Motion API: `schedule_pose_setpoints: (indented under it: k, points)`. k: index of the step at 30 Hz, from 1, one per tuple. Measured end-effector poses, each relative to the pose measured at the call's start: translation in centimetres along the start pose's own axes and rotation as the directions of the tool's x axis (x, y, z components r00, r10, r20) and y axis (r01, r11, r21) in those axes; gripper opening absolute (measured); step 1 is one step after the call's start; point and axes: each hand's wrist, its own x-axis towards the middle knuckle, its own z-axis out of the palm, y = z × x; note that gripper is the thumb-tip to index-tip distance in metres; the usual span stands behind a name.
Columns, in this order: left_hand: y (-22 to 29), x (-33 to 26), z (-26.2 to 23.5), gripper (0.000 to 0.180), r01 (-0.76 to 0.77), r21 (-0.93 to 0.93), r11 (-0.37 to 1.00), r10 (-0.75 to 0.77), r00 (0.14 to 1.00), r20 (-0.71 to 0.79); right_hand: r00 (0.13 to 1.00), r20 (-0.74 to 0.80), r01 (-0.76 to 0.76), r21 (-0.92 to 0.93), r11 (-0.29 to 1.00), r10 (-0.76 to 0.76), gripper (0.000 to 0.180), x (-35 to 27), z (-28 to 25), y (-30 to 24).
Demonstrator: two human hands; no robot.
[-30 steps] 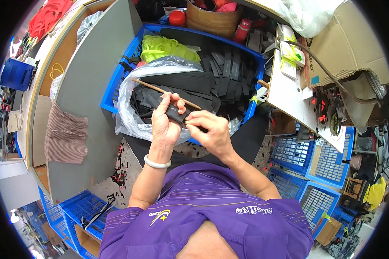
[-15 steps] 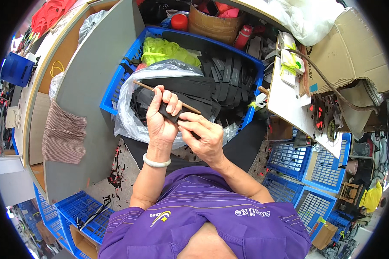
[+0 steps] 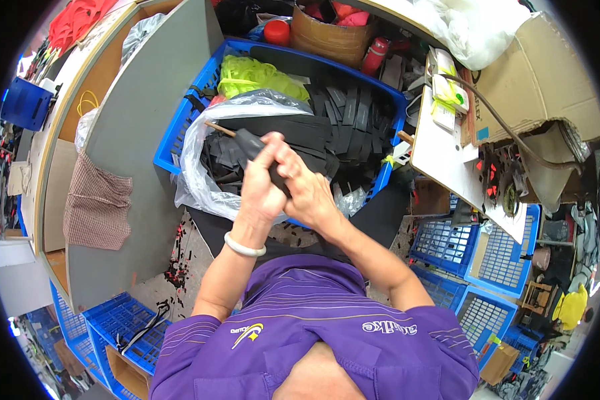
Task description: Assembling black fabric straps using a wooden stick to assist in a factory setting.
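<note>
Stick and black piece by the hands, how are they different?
The stick is brown, but the black piece is black. The stick is thin, while the black piece is wider. The stick's tip pokes out bare; the black piece is clasped by the left hand and right hand. Both slant the same way.

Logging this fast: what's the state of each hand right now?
Left hand: closed, holding the black piece.
Right hand: closed, holding the same piece.

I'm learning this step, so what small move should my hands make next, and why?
Perhaps ease the black piece a little along the wooden stick: the stick's tip juts bare past it, and your left hand and right hand both grip the piece.
</note>
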Motion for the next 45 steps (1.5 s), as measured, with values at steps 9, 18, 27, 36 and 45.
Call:
schedule_pose_setpoints:
  k: [9, 18, 27, 36, 45]
  points:
    - [3.0, 1.0, -0.4, 0.017, 0.083, 0.075, 0.994, -0.076, 0.993, -0.087, 0.981, 0.169, -0.102, 0.032, 0.994, 0.095, 0.042, -0.8, -1.4, -1.5]
    - [0.9, 0.3, 1.6, 0.009, -0.061, 0.181, 0.982, 0.073, 0.995, -0.062, 0.998, -0.009, 0.063, -0.056, 0.996, -0.064, 0.044, 0.5, -1.0, -0.6]
    - [-1.9, -1.5, 4.3, 0.01, -0.113, 0.472, 0.874, 0.072, 0.992, 0.104, 0.981, -0.151, 0.125, -0.004, 0.992, -0.124, 0.034, -0.7, -0.2, 1.8]
    - [0.2, -1.7, 4.1, 0.03, -0.073, 0.877, 0.475, -0.218, 0.955, 0.198, 0.914, -0.387, 0.268, 0.353, 0.896, -0.121, 0.033, 1.8, -10.9, -1.9]
    - [-0.9, -4.3, 4.1, 0.041, 0.594, 0.396, 0.7, -0.712, 0.547, 0.439, 0.991, 0.127, -0.101, 0.91, 0.401, -0.039, 0.016, 4.5, -10.0, -1.5]
